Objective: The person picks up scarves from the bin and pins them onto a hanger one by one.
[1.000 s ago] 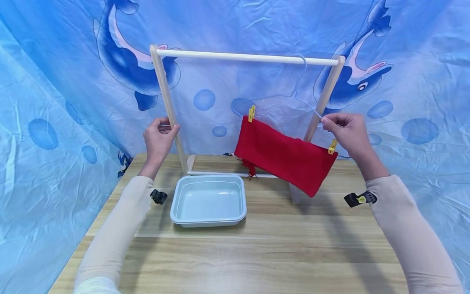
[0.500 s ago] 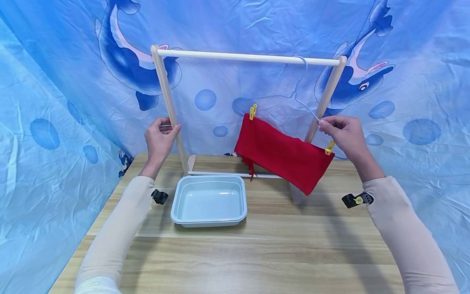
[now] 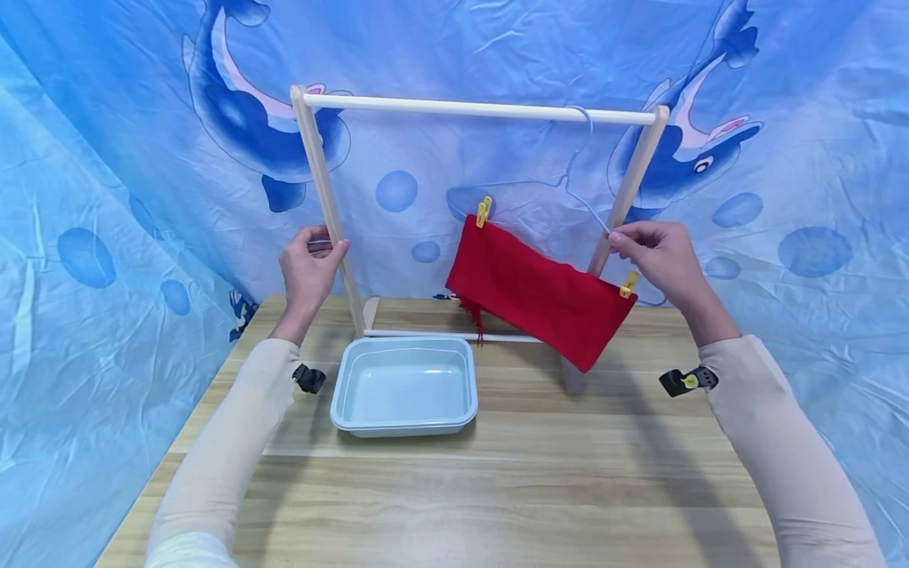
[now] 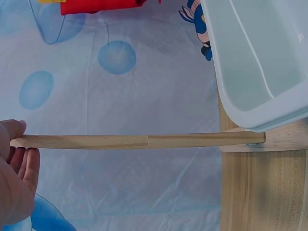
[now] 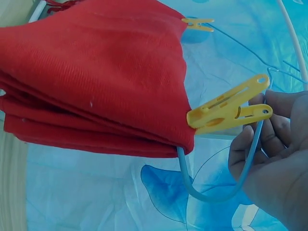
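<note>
My left hand (image 3: pixel 308 264) holds the left wooden post (image 3: pixel 317 162) of a small clothes rack, thumb on one side and fingers on the other. A light blue wire hanger (image 5: pixel 211 198) has its hook over the rack's top rail (image 3: pixel 454 107), near the right end. My right hand (image 3: pixel 660 256) pinches the hanger's right shoulder. Folded over the hanger is a red knitted cloth (image 3: pixel 540 292) with a fringe, possibly a scarf, tilted with its right end lower. Yellow clothespins grip it at the left (image 3: pixel 484 212) and right (image 5: pixel 228 108) ends.
A pale blue plastic basin (image 3: pixel 405 427) stands on the wooden table (image 3: pixel 540 489), in front of the rack's left foot and lower bar (image 3: pixel 497 338). A blue curtain (image 3: pixel 426 47) printed with dolphins hangs behind and along both sides.
The right hand has moved a little left, and the hanger's lower part swings left with the cloth and clothespins. The left hand stays on the post.
</note>
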Demonstrator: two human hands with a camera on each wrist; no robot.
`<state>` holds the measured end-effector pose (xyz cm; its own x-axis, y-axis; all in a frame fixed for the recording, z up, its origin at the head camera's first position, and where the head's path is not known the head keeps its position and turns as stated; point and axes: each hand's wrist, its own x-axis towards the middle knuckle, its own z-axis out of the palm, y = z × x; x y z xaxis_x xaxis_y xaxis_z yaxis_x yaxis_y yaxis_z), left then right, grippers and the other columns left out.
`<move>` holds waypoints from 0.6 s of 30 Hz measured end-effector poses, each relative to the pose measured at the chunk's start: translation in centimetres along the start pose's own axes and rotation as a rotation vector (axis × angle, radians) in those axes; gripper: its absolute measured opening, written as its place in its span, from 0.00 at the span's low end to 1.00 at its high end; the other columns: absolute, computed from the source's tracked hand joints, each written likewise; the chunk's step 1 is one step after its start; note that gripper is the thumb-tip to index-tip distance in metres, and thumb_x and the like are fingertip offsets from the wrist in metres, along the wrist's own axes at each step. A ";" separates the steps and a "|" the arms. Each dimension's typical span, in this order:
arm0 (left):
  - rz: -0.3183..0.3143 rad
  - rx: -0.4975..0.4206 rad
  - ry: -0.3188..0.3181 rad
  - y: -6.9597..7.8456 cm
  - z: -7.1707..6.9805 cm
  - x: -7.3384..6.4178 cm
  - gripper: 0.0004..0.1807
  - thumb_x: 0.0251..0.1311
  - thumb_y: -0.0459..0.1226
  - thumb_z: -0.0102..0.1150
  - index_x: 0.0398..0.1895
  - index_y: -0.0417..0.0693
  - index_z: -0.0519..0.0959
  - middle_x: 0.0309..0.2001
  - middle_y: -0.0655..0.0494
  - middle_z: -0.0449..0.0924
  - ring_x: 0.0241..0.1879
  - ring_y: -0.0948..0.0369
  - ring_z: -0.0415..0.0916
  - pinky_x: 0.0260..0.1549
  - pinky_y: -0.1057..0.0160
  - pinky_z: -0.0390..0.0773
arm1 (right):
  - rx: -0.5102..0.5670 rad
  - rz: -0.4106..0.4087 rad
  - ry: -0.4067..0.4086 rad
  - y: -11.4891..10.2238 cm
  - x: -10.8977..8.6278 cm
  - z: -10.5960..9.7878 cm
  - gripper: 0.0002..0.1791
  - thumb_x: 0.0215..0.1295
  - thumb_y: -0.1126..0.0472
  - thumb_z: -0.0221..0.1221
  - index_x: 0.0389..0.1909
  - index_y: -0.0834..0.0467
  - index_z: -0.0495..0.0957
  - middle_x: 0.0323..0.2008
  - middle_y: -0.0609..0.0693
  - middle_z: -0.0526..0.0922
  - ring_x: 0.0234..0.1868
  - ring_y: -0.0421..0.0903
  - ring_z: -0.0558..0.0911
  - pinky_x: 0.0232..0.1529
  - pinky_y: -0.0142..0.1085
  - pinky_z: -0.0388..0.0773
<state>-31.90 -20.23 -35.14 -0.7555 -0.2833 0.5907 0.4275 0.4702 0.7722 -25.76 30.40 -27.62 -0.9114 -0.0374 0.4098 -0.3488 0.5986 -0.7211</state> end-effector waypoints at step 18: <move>-0.035 -0.026 -0.071 0.1 -1.8 -1.0 0.28 0.60 0.44 0.73 0.60 0.41 0.79 0.54 0.44 0.83 0.50 0.52 0.83 0.47 0.69 0.82 | 0.007 0.030 0.045 -0.2 -2.0 -1.2 0.27 0.72 0.46 0.61 0.62 0.61 0.80 0.45 0.33 0.82 0.47 0.36 0.80 0.43 0.22 0.78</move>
<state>-30.22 -21.43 -35.21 -0.8031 -0.2390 0.5459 0.4122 0.4387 0.7985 -23.60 31.31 -27.57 -0.9107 0.0170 0.4128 -0.3232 0.5931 -0.7374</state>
